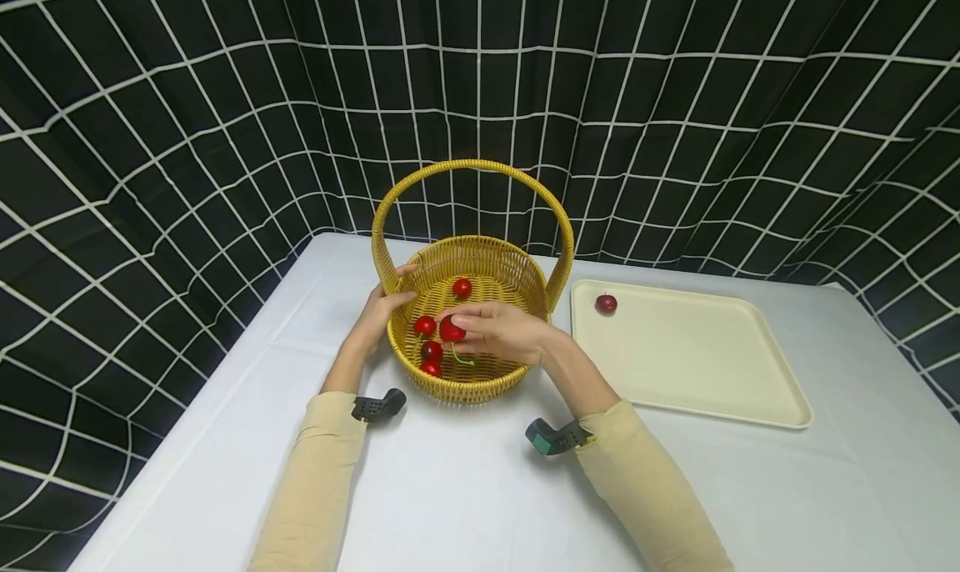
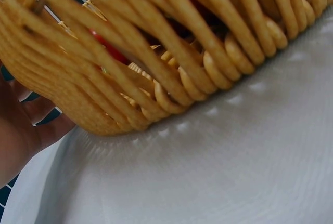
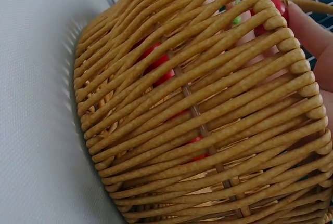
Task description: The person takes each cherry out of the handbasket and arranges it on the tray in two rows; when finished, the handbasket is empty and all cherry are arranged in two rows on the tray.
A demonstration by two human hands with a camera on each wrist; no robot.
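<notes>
In the head view a yellow wicker basket [image 1: 467, 393] with a tall arched handle stands on the table. My left hand [image 1: 372, 320] holds its left rim near the handle's foot, fingers and thumb over the edge. My right hand [image 1: 498, 332] is above the inside of the basket. Between its thumb and fingers it pinches a red cherry [image 1: 452, 329] with a green stem hanging down. Several other cherries [image 1: 462, 288] lie on the basket floor, most toward the left. The right wrist view shows the pinched cherry [image 3: 278, 7] just past the rim, with the basket wall hiding most of the fingers.
A cream tray [image 1: 705, 363] lies to the right of the basket, with one dark red cherry [image 1: 606, 304] near its back left corner. A white cloth [image 1: 442, 497] covers the table. Black curtains [image 1: 480, 80] with a white grid stand behind and at both sides.
</notes>
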